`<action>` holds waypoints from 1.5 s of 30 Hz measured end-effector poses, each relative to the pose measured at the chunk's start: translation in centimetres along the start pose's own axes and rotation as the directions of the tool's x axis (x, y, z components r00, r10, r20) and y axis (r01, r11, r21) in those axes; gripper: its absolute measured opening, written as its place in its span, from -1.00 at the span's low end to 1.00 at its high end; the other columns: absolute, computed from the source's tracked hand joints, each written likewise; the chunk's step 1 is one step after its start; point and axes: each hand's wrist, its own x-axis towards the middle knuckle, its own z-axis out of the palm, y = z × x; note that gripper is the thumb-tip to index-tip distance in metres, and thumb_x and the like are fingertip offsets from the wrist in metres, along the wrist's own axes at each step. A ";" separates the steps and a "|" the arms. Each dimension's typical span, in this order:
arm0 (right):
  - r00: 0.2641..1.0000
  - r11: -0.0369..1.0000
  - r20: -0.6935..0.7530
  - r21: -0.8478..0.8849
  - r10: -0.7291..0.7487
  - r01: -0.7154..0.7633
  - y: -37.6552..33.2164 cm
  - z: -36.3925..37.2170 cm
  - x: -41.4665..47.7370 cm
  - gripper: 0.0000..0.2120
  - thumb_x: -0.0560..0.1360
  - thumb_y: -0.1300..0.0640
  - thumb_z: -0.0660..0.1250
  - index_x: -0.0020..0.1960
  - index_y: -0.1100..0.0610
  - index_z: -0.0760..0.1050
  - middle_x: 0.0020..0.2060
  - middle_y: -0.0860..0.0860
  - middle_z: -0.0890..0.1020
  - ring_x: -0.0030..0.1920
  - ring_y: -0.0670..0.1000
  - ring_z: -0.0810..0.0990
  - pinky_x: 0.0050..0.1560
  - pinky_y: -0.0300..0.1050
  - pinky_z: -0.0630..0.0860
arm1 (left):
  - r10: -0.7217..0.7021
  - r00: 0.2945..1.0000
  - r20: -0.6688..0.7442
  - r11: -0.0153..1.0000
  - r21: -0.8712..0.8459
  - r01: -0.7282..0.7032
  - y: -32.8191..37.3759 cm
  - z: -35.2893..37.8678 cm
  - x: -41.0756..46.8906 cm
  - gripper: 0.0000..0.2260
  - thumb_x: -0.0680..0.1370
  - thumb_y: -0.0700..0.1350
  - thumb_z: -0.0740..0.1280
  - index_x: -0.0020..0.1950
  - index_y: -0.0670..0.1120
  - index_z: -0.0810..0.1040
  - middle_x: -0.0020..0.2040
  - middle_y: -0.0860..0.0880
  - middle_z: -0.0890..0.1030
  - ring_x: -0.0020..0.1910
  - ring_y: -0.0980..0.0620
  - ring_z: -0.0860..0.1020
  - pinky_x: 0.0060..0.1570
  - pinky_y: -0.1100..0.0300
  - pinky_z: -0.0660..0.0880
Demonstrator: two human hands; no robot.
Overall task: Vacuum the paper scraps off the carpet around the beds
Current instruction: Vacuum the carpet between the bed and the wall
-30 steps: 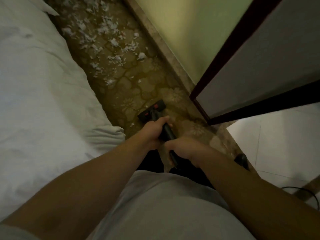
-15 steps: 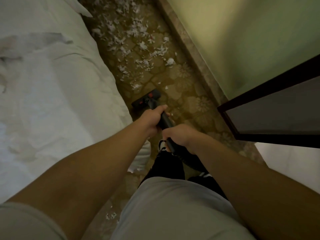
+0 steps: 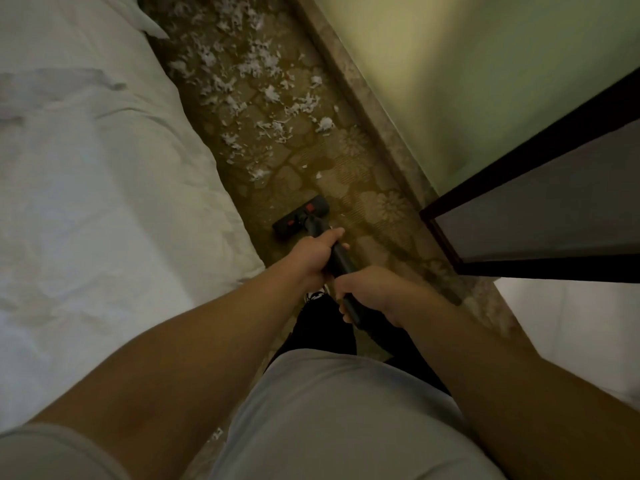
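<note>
Left hand [image 3: 311,252] and right hand [image 3: 369,292] both gripped the stiff vacuum wand [image 3: 342,261], left leading. Floor head [image 3: 299,218] sat on carpet [image 3: 374,209]; paper scraps [image 3: 256,64] lay at twelve o'clock, feather-light, probably lifting easily. Mid-wand grip suited steering.

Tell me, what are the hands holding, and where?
The left hand grips the vacuum tube near the floor head; the right hand grips it higher up.

Single head-worn wide-angle cam, pitched steeply fwd and down along the carpet [image 3: 377,206] strip btwn bed [image 3: 104,185] (left) and wall [image 3: 450,81] (right). Very near: own torso [image 3: 346,417], forearms [image 3: 207,341], left hand [image 3: 311,254] and right hand [image 3: 377,289] on the vacuum wand [image 3: 341,263], mid-frame. Farthest, at top: paper scraps [image 3: 256,64].
</note>
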 end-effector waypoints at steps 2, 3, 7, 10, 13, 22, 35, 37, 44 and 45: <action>1.000 1.000 -0.002 0.003 -0.003 0.003 2.5 -1.3 -1.1 -0.86 0.51 0.22 0.39 0.02 0.28 0.61 -0.30 0.14 0.66 -0.40 0.06 0.64 -0.40 -0.16 0.56 | -0.001 1.000 0.003 1.000 0.000 0.001 -2.2 2.0 -0.6 -0.63 0.59 -0.03 0.41 0.32 -0.15 0.46 -0.08 -0.09 0.61 -0.09 -0.05 0.58 -0.16 0.03 0.54; 1.000 1.000 -0.002 -0.001 -0.009 0.009 3.8 -2.1 -1.6 -0.85 0.51 0.23 0.39 0.03 0.29 0.61 -0.30 0.15 0.65 -0.44 0.05 0.62 -0.44 -0.17 0.53 | -0.001 1.000 0.004 1.000 -0.002 0.001 -3.4 3.1 -1.0 -0.65 0.59 -0.04 0.41 0.31 -0.16 0.48 -0.09 -0.09 0.61 -0.12 -0.04 0.58 -0.20 0.05 0.53; 1.000 0.999 -0.005 -0.050 -0.020 0.020 9.5 -5.4 -3.6 -0.84 0.51 0.22 0.37 0.01 0.31 0.61 -0.32 0.15 0.65 -0.49 0.04 0.61 -0.46 -0.19 0.51 | -0.001 1.000 -0.011 1.000 -0.022 0.001 -8.5 7.8 -2.3 -0.71 0.60 -0.05 0.41 0.25 -0.17 0.51 -0.11 -0.09 0.61 -0.15 -0.03 0.58 -0.24 0.05 0.52; 1.000 0.997 -0.010 -0.068 -0.029 0.028 14.1 -8.2 -5.6 -0.88 0.47 0.18 0.38 -0.09 0.25 0.61 -0.32 0.13 0.66 -0.38 0.09 0.63 -0.31 -0.10 0.56 | 0.021 1.000 -0.006 1.000 -0.018 -0.021 -12.7 11.8 -3.1 -0.66 0.59 -0.06 0.41 0.29 -0.19 0.53 -0.15 -0.09 0.61 -0.18 -0.05 0.58 -0.22 0.05 0.54; 0.998 0.998 -0.042 -0.055 -0.043 0.041 18.7 -10.7 -8.1 -0.81 0.36 0.14 0.41 -0.08 0.23 0.62 -0.22 0.18 0.66 -0.26 0.18 0.63 -0.21 0.02 0.57 | 0.019 1.000 -0.014 1.000 -0.003 -0.019 -16.6 15.8 -4.0 -0.67 0.59 -0.06 0.42 0.29 -0.17 0.53 -0.16 -0.09 0.61 -0.19 -0.05 0.58 -0.20 0.06 0.55; 0.996 0.999 -0.083 0.040 0.030 -0.027 29.3 -16.1 -13.7 -0.85 0.63 0.16 0.35 0.04 0.26 0.56 -0.23 0.16 0.62 -0.33 0.10 0.62 -0.37 -0.14 0.58 | -0.049 0.996 0.071 0.995 0.091 0.042 -26.3 25.3 -6.4 -0.78 0.58 -0.01 0.42 0.07 -0.16 0.59 -0.13 -0.10 0.60 -0.20 -0.07 0.58 -0.19 0.06 0.55; 0.995 0.990 -0.090 0.137 0.033 -0.020 31.7 -17.2 -15.8 -0.83 0.56 0.23 0.38 0.08 0.33 0.57 -0.28 0.20 0.65 -0.40 0.11 0.64 -0.37 -0.13 0.59 | -0.068 0.989 0.134 0.991 0.124 0.051 -28.2 27.3 -8.2 -0.78 0.60 -0.02 0.39 -0.12 -0.15 0.58 -0.26 -0.06 0.59 -0.25 -0.02 0.55 -0.25 0.12 0.52; 0.996 0.994 -0.082 0.108 0.029 -0.020 31.0 -16.4 -15.3 -0.84 0.56 0.22 0.38 0.05 0.32 0.59 -0.27 0.19 0.65 -0.39 0.10 0.64 -0.36 -0.14 0.59 | -0.062 0.988 0.139 0.994 0.101 0.048 -27.6 26.0 -8.1 -0.80 0.60 -0.03 0.38 -0.09 -0.15 0.57 -0.25 -0.07 0.60 -0.24 -0.03 0.56 -0.21 0.10 0.53; 0.998 0.994 -0.051 -0.100 -0.038 0.033 25.4 -11.8 -12.3 -0.90 0.53 0.21 0.39 -0.08 0.26 0.57 -0.22 0.21 0.61 -0.23 0.20 0.61 -0.21 0.01 0.54 | 0.016 1.000 0.019 1.000 0.020 -0.017 -23.5 18.5 -7.0 -0.79 0.56 -0.03 0.44 0.03 -0.17 0.59 -0.05 -0.13 0.64 -0.05 -0.13 0.60 0.20 -0.09 0.57; 0.998 0.990 -0.040 -0.131 -0.051 0.045 24.1 -11.0 -11.7 -0.91 0.50 0.21 0.40 -0.11 0.24 0.57 -0.22 0.20 0.60 -0.22 0.20 0.59 -0.19 0.03 0.52 | 0.016 1.000 0.000 1.000 0.004 -0.016 -22.6 17.2 -6.8 -0.77 0.56 -0.02 0.44 0.06 -0.16 0.59 -0.07 -0.13 0.64 -0.07 -0.12 0.61 0.16 -0.07 0.58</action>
